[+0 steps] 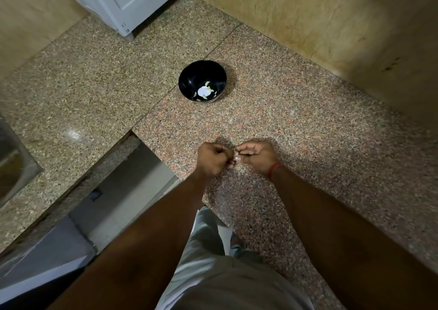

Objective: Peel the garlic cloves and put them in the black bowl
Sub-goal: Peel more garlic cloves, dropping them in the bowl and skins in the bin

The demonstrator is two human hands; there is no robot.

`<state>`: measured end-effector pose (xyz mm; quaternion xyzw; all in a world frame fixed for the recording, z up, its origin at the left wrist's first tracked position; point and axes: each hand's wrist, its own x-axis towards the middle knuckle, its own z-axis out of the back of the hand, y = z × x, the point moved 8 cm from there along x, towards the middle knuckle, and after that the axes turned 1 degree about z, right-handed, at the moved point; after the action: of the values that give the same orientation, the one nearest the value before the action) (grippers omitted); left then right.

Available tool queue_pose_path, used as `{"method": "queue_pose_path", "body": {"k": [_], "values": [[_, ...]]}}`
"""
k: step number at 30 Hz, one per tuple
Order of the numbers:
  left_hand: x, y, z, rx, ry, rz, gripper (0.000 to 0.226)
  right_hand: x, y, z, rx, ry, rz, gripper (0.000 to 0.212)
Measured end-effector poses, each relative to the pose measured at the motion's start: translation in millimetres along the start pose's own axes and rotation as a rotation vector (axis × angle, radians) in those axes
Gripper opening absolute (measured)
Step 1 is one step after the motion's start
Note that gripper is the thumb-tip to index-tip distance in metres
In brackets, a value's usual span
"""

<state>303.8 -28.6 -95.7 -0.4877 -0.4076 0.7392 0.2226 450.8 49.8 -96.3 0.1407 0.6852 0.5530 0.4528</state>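
A person stands at a speckled granite counter (308,125), seen from above, both bare forearms reaching forward over its near edge. The left hand (214,159) and right hand (257,157) meet fingertip to fingertip just above the counter, near where its front edge steps back at an inner corner. Both hands have their fingers curled and pinch a small pale garlic clove (236,156) between them; only a sliver of it shows, so whether its skin is on cannot be told. A red thread (275,169) circles the right wrist. Farther back, near the middle of the counter and well apart from the hands, sits the black bowl (202,81), upright. Inside it lie a few pale peeled cloves (206,91) at the bottom. A white appliance (128,1) stands at the counter's far edge, to the left. A steel sink (14,163) is set into the counter at its left edge. Beige walls rise behind the counter at its far right.
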Motion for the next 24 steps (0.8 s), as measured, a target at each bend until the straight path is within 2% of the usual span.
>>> {"method": "queue_pose_path", "body": {"k": [8, 15, 24], "values": [[1.9, -0.5, -0.2, -0.022, -0.052, 0.037, 0.017, -0.3, 0.0, -1.1, 0.009, -0.005, -0.014, 0.03], [-1.0, -5.4, -2.5, 0.031, -0.058, 0.061, 0.011, 1.2, 0.7, -1.6, -0.019, 0.002, 0.023, 0.03], [-6.3, -4.0, -3.8, -0.034, -0.23, 0.182, 0.017, 2.1, -2.2, -1.2, -0.022, -0.022, -0.017, 0.031]]}}
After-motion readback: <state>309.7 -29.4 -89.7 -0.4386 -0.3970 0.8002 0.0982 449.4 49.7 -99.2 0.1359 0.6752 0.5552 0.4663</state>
